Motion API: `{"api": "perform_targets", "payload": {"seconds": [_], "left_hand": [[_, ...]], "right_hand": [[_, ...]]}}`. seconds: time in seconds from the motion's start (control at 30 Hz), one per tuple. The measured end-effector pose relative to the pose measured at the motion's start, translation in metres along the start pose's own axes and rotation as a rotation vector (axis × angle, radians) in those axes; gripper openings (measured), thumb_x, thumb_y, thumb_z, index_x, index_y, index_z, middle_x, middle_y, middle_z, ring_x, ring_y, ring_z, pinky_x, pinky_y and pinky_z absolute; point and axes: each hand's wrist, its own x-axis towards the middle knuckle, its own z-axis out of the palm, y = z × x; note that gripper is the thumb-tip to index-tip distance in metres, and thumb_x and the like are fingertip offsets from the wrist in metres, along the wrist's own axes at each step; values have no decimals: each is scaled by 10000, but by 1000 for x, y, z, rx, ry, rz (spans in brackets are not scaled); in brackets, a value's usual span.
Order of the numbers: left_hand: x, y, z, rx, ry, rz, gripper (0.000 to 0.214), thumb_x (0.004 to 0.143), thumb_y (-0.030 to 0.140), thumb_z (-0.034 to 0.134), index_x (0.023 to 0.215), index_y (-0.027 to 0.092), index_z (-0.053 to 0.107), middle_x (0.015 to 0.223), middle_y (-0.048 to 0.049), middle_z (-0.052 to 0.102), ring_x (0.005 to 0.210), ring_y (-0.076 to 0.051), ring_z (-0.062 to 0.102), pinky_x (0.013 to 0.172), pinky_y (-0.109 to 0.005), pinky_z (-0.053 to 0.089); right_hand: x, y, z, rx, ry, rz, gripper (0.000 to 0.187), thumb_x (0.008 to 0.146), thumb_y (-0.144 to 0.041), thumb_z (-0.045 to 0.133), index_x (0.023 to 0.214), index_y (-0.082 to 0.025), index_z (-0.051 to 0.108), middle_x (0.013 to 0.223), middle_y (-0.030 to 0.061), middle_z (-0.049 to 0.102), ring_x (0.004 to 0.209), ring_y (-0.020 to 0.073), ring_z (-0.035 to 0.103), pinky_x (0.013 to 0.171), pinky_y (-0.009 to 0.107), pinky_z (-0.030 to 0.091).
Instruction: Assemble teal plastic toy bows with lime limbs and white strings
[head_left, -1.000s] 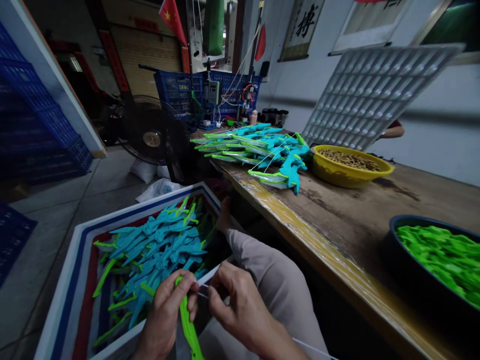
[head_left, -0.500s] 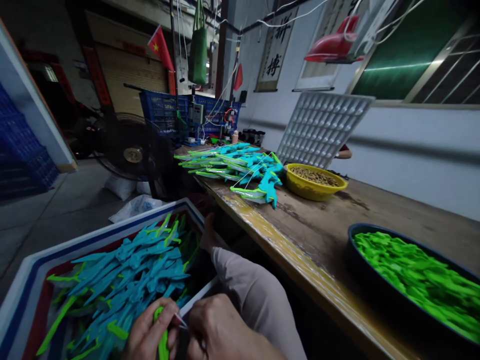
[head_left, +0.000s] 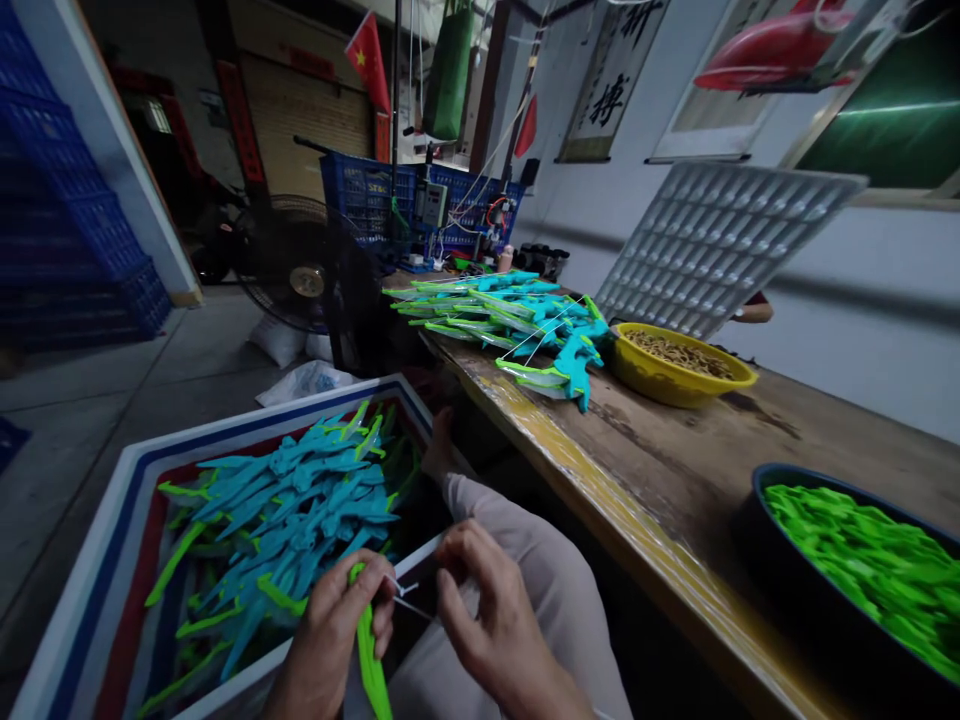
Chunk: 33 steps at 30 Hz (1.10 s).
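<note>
My left hand [head_left: 334, 620] is closed around a bright green plastic toy bow piece [head_left: 370, 655], held upright between thumb and fingers. A thin white string [head_left: 411, 603] with a small knot stands out at the piece's top and runs toward my right hand [head_left: 499, 620]. The right fingers are curled, and the string seems to pass into them; the grip itself is partly hidden. Just left of my hands, a white-rimmed box [head_left: 124, 500] holds a heap of blue toy crossbow bodies [head_left: 300, 510] with green bow parts. Both hands are above my lap.
To the right stands a wooden table [head_left: 675, 460] with a pile of strung blue-and-green toy crossbows [head_left: 517, 315], a yellow basin [head_left: 675, 385] of small tan pieces and a dark tub [head_left: 757, 540] of green parts. A grey moulded tray [head_left: 720, 240] leans behind. A fan [head_left: 300, 270] stands beyond the box.
My right hand has moved up and away from the left, showing the knotted string between them. The view has swung left, so the scene sits farther right.
</note>
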Motion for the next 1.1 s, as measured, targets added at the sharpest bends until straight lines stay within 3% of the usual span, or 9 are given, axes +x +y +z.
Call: {"api": "perform_targets", "payload": {"seconds": [0.17,0.37,0.7,0.97,1.1], "left_hand": [[0,-1,2,-63,13,-35,490,710,631,799,715,184,598,492,60,475,427,-83,442,427,-185,356],[0,-1,-1,-42,0,-21,510,709,655,789,719,173,621,452,56,484,391,-80,432,408,-187,360],[1,5,0,-52,-56,-46,523,612,600,874,746,158,629,423,55,503,352,-83,437,383,-190,330],[2,2,-2,-99,-33,-64,530,585,572,897,779,156,634,421,59,504,353,-88,437,385,-195,325],[2,0,-2,-129,-17,-80,534,581,572,897,794,157,639,440,51,527,356,-86,438,382,-193,324]], "right_hand": [[-11,-4,13,39,-134,-39,125,942,-181,537,1049,-205,595,921,44,606,829,177,594,722,273,463],[-14,5,25,13,-37,-54,167,1007,-138,453,928,-216,577,803,5,606,706,129,569,639,220,418],[0,2,32,434,-23,376,240,960,-385,623,830,-184,615,779,5,578,713,142,558,645,227,457],[-2,6,38,587,-55,473,295,898,-458,718,870,-178,630,771,15,645,682,142,585,639,233,471],[2,5,34,561,-121,472,314,943,-473,661,846,-183,592,758,16,624,686,148,578,643,247,470]]}}
